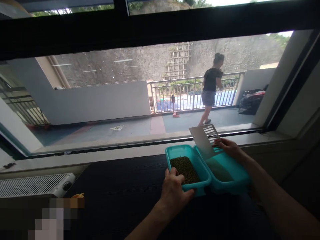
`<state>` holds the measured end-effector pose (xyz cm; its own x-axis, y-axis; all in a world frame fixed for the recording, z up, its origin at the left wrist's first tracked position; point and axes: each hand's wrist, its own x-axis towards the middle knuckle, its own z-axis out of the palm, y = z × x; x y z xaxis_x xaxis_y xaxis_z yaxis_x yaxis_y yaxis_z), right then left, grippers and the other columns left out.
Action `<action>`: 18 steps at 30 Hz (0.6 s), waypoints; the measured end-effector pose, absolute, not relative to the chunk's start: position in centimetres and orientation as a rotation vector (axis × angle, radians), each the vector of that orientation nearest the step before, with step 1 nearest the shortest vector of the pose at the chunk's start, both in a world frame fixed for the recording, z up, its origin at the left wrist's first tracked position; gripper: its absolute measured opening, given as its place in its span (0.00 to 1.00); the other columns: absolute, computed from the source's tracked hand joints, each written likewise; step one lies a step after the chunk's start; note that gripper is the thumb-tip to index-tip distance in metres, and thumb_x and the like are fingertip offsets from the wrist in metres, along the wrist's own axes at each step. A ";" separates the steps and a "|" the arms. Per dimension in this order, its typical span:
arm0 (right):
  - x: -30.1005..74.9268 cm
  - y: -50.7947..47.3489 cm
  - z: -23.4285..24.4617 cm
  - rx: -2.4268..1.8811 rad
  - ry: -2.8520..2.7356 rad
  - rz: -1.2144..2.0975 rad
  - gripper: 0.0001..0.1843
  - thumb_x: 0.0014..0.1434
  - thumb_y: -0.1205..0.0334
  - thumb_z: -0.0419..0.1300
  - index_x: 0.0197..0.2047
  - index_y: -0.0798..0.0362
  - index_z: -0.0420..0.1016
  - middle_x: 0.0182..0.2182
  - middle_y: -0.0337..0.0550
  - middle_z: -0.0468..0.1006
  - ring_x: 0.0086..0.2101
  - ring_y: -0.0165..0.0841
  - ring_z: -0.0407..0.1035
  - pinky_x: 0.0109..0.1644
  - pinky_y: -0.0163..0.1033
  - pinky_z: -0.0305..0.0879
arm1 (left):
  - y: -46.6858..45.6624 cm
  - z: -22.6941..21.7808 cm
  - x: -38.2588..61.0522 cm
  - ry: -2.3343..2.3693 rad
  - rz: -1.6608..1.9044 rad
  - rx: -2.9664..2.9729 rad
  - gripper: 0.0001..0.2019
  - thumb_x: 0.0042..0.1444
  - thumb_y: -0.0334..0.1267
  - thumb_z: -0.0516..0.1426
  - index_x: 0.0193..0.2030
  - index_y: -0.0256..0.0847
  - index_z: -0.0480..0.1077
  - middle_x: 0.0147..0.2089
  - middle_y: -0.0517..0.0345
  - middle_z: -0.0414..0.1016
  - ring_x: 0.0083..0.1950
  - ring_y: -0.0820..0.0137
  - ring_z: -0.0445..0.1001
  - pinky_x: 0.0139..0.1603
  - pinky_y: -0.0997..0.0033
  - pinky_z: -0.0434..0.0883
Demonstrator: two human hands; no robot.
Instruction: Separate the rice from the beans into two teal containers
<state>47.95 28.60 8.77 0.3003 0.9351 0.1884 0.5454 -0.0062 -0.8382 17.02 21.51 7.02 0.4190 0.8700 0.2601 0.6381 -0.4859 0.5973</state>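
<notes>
A teal plastic tub holding small greenish-brown grains stands on the dark table. My left hand grips its near-left corner, fingers over the rim and thumb along the front wall. Close against its right side is a second teal tub, with something dull green on its floor that I cannot make out. Above this second tub, my right hand holds a thin pale sheet with slots by its slotted end. The sheet is tilted, and its lower edge hangs over the tub.
The dark table reaches the window sill. A white heater is at the left, near a small orange object. Behind the glass, a person walks by a railing; a long-handled dustpan stands there.
</notes>
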 end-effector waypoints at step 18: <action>45.3 20.7 12.0 -2.206 -1.277 0.133 0.11 0.55 0.56 0.54 0.31 0.53 0.73 0.27 0.43 0.75 0.27 0.30 0.67 0.35 0.41 0.61 | 19.9 7.9 14.6 1.337 0.948 2.427 0.28 0.48 0.50 0.54 0.55 0.40 0.61 0.56 0.48 0.58 0.60 0.55 0.51 0.60 0.57 0.56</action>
